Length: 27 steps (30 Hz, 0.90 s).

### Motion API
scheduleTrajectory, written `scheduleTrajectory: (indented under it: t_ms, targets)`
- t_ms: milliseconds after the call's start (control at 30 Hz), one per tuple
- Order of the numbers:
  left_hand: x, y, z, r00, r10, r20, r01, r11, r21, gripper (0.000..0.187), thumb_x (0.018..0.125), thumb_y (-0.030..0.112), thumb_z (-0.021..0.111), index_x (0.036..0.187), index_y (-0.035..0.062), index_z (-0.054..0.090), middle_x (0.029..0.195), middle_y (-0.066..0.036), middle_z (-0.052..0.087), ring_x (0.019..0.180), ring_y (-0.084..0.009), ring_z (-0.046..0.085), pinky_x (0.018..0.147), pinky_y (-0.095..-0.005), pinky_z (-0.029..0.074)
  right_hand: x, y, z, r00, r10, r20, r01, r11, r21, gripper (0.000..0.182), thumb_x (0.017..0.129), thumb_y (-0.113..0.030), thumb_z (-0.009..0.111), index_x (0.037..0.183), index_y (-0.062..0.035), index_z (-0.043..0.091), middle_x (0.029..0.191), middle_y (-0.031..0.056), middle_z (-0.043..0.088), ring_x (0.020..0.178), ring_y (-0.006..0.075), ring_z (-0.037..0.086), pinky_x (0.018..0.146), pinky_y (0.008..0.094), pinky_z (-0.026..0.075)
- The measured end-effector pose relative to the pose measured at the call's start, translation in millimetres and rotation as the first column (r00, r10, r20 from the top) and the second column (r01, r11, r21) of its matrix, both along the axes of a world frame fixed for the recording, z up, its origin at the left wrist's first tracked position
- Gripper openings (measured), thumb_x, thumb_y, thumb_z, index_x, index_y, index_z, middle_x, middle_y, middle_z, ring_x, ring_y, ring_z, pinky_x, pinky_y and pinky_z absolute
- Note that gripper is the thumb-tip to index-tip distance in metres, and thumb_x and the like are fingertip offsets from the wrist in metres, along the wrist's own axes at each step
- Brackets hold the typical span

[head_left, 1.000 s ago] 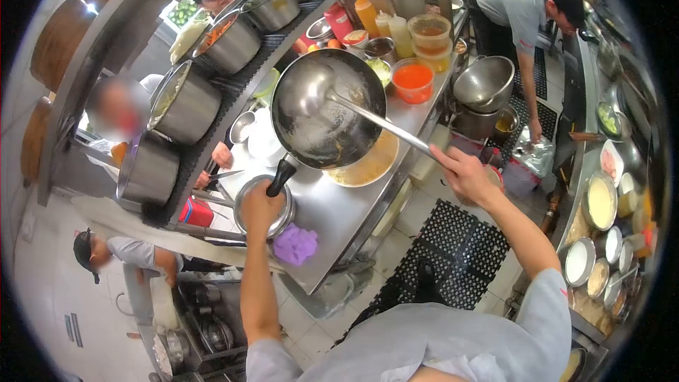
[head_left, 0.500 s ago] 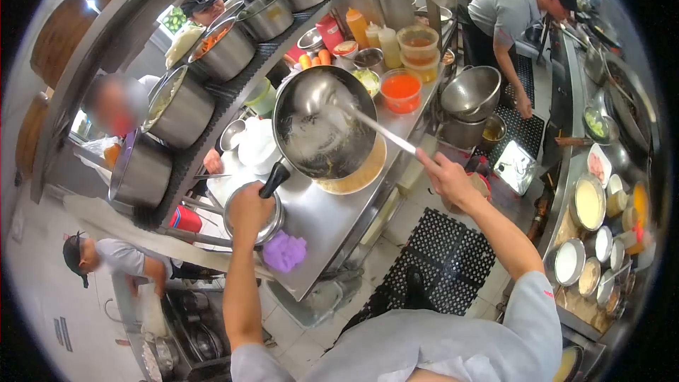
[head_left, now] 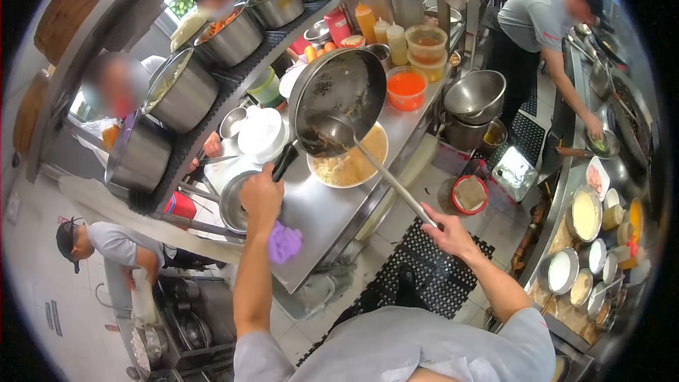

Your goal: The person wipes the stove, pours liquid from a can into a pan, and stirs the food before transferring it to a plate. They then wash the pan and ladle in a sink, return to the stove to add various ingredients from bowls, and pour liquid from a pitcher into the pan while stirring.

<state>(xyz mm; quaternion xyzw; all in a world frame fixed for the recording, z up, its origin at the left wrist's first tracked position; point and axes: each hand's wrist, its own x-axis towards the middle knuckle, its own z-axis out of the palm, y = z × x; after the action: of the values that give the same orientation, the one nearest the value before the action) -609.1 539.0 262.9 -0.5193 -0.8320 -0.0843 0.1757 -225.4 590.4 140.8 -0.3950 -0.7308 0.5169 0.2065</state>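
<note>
My left hand is closed around the black handle of a deep frying pan. The pan is tilted steeply, its dark, food-smeared inside facing me and its lower edge over a wide white bowl. Pale yellowish food lies in that bowl. In my right hand is the long handle of a metal ladle, whose head rests against the lower inside of the pan. Below my left wrist a purple cloth lies on the steel counter, beside a small metal pan.
White bowls are stacked left of the pan. Tubs of orange sauce and squeeze bottles stand behind. Large pots line the upper shelf. At right a co-worker reaches over the cooking line. A red-rimmed bin stands on the floor.
The pan has tipped up, uncovering more of the bowl and its food. My right hand and the ladle have moved lower. The co-worker's hand at right has moved to the cooking line.
</note>
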Motion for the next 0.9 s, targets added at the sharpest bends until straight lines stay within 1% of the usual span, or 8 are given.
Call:
scheduleTrajectory:
  t_ms: [33, 100, 300, 400, 600, 700, 767, 900]
  targets:
    - [-1, 1, 0, 1.0, 0.002, 0.005, -0.002, 1.0, 0.001, 0.028, 0.069, 0.018, 0.071, 0.094, 0.0097, 0.062, 0.068, -0.018, 0.064, 0.068, -0.0401, 0.062, 0.063, -0.0508, 0.048, 1, 4, -1, 1.0, 0.002, 0.005, -0.002, 1.0, 0.001, 0.059, 0.085, -0.009, 0.063, 0.14, -0.0074, 0.041, 0.081, 0.0172, 0.063, 0.07, 0.0287, 0.059, 0.072, 0.036, 0.049]
    - [0, -2, -1, 0.999, -0.005, 0.045, 0.004, 1.0, 0.012, 0.028, 0.07, 0.019, 0.071, 0.094, 0.0097, 0.062, 0.067, -0.017, 0.064, 0.067, -0.0395, 0.063, 0.061, -0.0506, 0.048, 0, 16, -6, 0.989, -0.125, -0.083, 0.149, 0.883, 0.445, 0.058, 0.083, -0.004, 0.062, 0.138, -0.0027, 0.042, 0.084, 0.0199, 0.062, 0.075, 0.0346, 0.06, 0.072, 0.0374, 0.048]
    - [8, 0, 5, 0.998, -0.002, 0.06, -0.001, 0.999, 0.046, 0.026, 0.069, 0.019, 0.07, 0.092, 0.011, 0.062, 0.067, -0.017, 0.064, 0.068, -0.0388, 0.063, 0.06, -0.05, 0.049, -11, 18, -40, 0.973, -0.149, -0.177, 0.221, 0.821, 0.526, 0.057, 0.082, 0.0, 0.059, 0.137, -0.0031, 0.043, 0.081, 0.0277, 0.059, 0.073, 0.0422, 0.06, 0.071, 0.0456, 0.048]
    - [4, 4, 6, 0.999, 0.032, 0.027, -0.032, 0.999, 0.013, 0.024, 0.069, 0.017, 0.07, 0.091, 0.0119, 0.062, 0.067, -0.017, 0.064, 0.067, -0.039, 0.063, 0.06, -0.0497, 0.049, -3, 5, -21, 0.997, -0.079, -0.021, 0.082, 0.931, 0.355, 0.057, 0.082, -0.001, 0.06, 0.137, -0.0084, 0.045, 0.078, 0.0249, 0.058, 0.073, 0.0419, 0.06, 0.069, 0.0463, 0.048]
    - [-3, -3, 14, 0.999, 0.006, -0.04, -0.006, 1.0, 0.006, 0.023, 0.069, 0.017, 0.07, 0.09, 0.0117, 0.061, 0.068, -0.016, 0.064, 0.065, -0.0391, 0.063, 0.06, -0.0494, 0.049, 17, 39, 24, 0.969, -0.233, 0.086, 0.113, 0.722, 0.682, 0.056, 0.078, -0.002, 0.062, 0.132, -0.0107, 0.051, 0.073, 0.0191, 0.055, 0.069, 0.0389, 0.058, 0.065, 0.0481, 0.046]
    - [7, -2, 21, 0.999, -0.02, -0.047, 0.022, 0.999, 0.042, 0.021, 0.07, 0.017, 0.069, 0.088, 0.011, 0.061, 0.066, -0.017, 0.064, 0.065, -0.0393, 0.063, 0.06, -0.0497, 0.049, 16, 46, 21, 0.928, -0.315, 0.197, 0.116, 0.75, 0.651, 0.056, 0.077, 0.0, 0.06, 0.132, -0.0096, 0.052, 0.075, 0.0189, 0.055, 0.07, 0.0376, 0.058, 0.066, 0.0478, 0.047]
    - [8, 0, 24, 0.999, -0.005, -0.041, 0.008, 0.998, 0.065, 0.019, 0.071, 0.018, 0.069, 0.087, 0.0108, 0.061, 0.065, -0.017, 0.063, 0.064, -0.0393, 0.063, 0.059, -0.0499, 0.048, 17, 40, -7, 0.985, -0.051, 0.164, -0.043, 0.853, 0.52, 0.056, 0.078, 0.0, 0.06, 0.132, -0.0089, 0.051, 0.085, 0.0209, 0.06, 0.08, 0.0397, 0.06, 0.073, 0.0449, 0.049]
    - [-7, 0, 19, 1.0, 0.019, -0.015, -0.018, 0.996, 0.087, 0.016, 0.073, 0.019, 0.067, 0.086, 0.0105, 0.061, 0.065, -0.017, 0.063, 0.065, -0.0392, 0.063, 0.06, -0.05, 0.048, 19, 24, 3, 0.997, -0.074, -0.031, 0.071, 0.994, -0.08, 0.052, 0.082, -0.006, 0.064, 0.132, -0.0034, 0.05, 0.105, 0.0269, 0.062, 0.095, 0.0342, 0.064, 0.083, 0.0378, 0.047]
